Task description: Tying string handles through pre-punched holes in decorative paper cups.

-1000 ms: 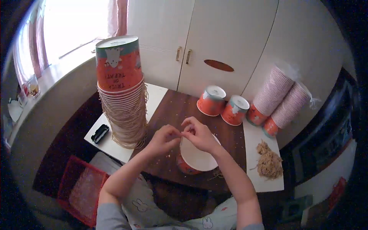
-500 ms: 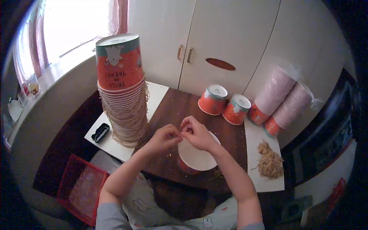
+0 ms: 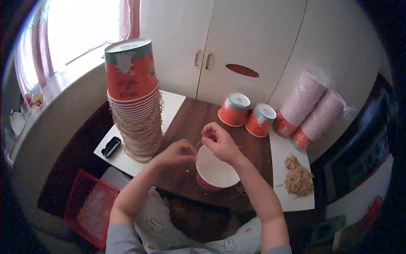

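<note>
A white-lined paper bucket [image 3: 217, 171] with an orange outside stands mouth up on the brown table in front of me. Above its far left rim, my left hand [image 3: 177, 153] is closed in a pinch. Just to the right and a little higher, my right hand [image 3: 219, 143] is also pinched, over the bucket's far rim. A thin tan strand [image 3: 198, 145] shows between the fingertips of both hands; its ends are hidden. At left rises a tall stack of upside-down paper buckets [image 3: 130, 76], with tan strands hanging around its rims.
Two upturned orange buckets [image 3: 234, 111] stand at the back. Wrapped bucket stacks [image 3: 305, 99] lean behind a tangled tan strand pile [image 3: 299, 181] on the right white board. A black case [image 3: 111, 147] lies left, above a red mesh basket [image 3: 94, 207]. Cupboard doors [image 3: 253, 38] close off the back.
My hands have drawn slightly apart, the right one moving up and right, the left a little left. The strand between them now shows more clearly.
</note>
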The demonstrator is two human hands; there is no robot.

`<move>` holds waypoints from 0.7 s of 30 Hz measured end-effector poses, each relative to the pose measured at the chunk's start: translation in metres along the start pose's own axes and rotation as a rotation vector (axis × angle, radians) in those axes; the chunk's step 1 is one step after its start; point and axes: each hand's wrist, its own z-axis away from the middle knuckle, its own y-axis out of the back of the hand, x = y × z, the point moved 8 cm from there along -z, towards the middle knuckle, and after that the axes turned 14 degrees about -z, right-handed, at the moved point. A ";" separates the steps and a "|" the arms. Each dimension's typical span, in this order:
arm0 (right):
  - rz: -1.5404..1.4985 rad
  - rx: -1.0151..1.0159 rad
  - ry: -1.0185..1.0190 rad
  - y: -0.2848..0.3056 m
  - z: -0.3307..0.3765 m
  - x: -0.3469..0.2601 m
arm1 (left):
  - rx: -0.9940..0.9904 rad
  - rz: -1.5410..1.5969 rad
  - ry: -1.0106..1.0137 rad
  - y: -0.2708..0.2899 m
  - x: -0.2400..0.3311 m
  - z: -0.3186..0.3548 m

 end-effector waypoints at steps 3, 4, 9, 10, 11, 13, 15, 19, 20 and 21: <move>0.080 -0.013 0.005 0.002 0.002 -0.010 | 0.015 0.178 0.274 0.010 0.000 0.005; 0.080 -0.010 0.006 0.003 0.002 -0.011 | 0.012 0.178 0.273 0.011 0.004 0.005; 0.090 -0.045 0.026 0.001 -0.002 -0.020 | -0.016 0.274 0.181 0.004 0.010 0.002; 0.087 -0.046 0.027 -0.001 -0.003 -0.023 | -0.016 0.272 0.183 0.002 0.005 0.002; 0.087 -0.055 0.012 -0.004 -0.003 -0.026 | -0.010 0.194 0.168 0.001 0.000 0.003; 0.090 -0.059 -0.006 -0.005 -0.004 -0.028 | -0.008 0.121 0.148 0.000 0.001 0.000; 0.159 -0.076 -0.010 -0.006 -0.006 -0.029 | 0.003 0.001 0.092 0.002 0.009 -0.003; 0.173 -0.073 -0.011 -0.006 -0.007 -0.030 | 0.006 -0.099 0.076 0.007 0.025 -0.005; 0.190 -0.073 0.000 -0.006 -0.008 -0.031 | 0.029 -0.051 0.123 0.009 0.025 -0.004; 0.207 -0.071 0.010 -0.005 -0.008 -0.032 | 0.051 -0.003 0.169 0.011 0.024 -0.003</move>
